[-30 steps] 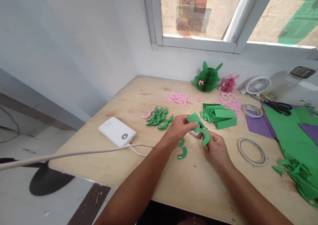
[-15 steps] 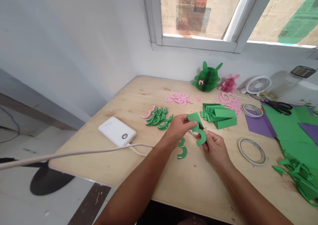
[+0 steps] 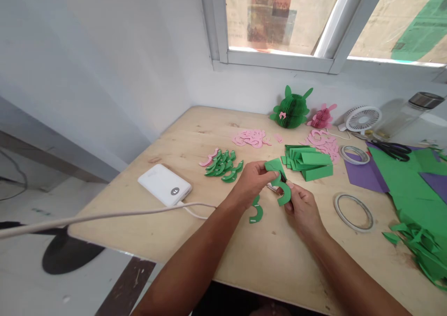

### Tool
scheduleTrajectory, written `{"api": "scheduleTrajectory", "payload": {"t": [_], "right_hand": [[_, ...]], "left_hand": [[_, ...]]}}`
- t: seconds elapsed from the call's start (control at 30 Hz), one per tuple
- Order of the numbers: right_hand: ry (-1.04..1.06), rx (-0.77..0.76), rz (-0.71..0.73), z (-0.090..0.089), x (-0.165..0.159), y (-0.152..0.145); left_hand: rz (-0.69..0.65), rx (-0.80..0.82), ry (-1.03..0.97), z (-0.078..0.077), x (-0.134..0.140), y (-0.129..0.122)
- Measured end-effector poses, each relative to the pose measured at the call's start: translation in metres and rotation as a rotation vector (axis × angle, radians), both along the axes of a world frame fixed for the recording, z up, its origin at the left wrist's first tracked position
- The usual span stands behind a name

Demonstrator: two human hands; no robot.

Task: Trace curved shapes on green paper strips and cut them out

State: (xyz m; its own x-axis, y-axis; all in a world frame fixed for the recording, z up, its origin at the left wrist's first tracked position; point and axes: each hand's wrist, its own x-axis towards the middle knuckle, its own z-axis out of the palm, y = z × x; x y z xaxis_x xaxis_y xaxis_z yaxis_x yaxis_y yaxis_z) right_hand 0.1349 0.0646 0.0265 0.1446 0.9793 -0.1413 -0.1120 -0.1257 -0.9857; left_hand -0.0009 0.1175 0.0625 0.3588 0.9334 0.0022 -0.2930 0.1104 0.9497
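My left hand (image 3: 253,181) pinches a piece of green paper (image 3: 275,167) between thumb and fingers above the table. A curved, partly cut-out strip hangs from the paper's lower end, beside my right hand (image 3: 303,207). My right hand is closed on scissors (image 3: 283,178), whose dark blade shows at the paper's edge; their handles are mostly hidden by the fingers. Beneath my hands, a wavy green cut-out (image 3: 257,212) with small white strips lies on the wood. To the left is a pile of similar green cut-outs (image 3: 221,163), with a pink one at its edge.
Folded green papers (image 3: 309,161) lie beyond my right hand. Pink cut-outs (image 3: 249,138), a green paper honeycomb figure (image 3: 293,111) and a small fan (image 3: 363,119) stand farther back. A tape roll (image 3: 354,227) and green scraps (image 3: 415,241) lie right; a corded power bank (image 3: 165,184) lies left.
The green paper and both hands have shifted very slightly to the right, and the dark blade at the cut shows a little more. Everything else on the table stays put.
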Motion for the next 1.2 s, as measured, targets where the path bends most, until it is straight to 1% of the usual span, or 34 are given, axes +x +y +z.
{"api": "scheduleTrajectory", "payload": {"t": [0.2, 0.37, 0.73, 0.97, 1.07, 1.2], "right_hand": [[0.012, -0.002, 0.014, 0.000, 0.000, 0.000], [0.008, 0.001, 0.026, 0.001, 0.001, -0.001], [-0.021, 0.002, 0.033, 0.004, 0.000, -0.001], [-0.041, -0.012, 0.031, 0.007, -0.001, -0.001], [-0.033, -0.021, 0.022, 0.007, -0.001, -0.001], [-0.005, -0.016, 0.023, 0.003, 0.001, 0.000]], "left_hand": [[-0.014, -0.011, 0.002, 0.001, -0.001, 0.000], [0.003, -0.003, 0.026, 0.004, -0.002, 0.000], [-0.048, -0.030, 0.032, 0.007, -0.006, 0.000], [-0.037, -0.036, 0.048, 0.008, -0.007, 0.000], [-0.012, -0.034, 0.044, 0.007, -0.005, 0.000], [0.025, -0.037, 0.011, -0.003, 0.002, 0.003]]}}
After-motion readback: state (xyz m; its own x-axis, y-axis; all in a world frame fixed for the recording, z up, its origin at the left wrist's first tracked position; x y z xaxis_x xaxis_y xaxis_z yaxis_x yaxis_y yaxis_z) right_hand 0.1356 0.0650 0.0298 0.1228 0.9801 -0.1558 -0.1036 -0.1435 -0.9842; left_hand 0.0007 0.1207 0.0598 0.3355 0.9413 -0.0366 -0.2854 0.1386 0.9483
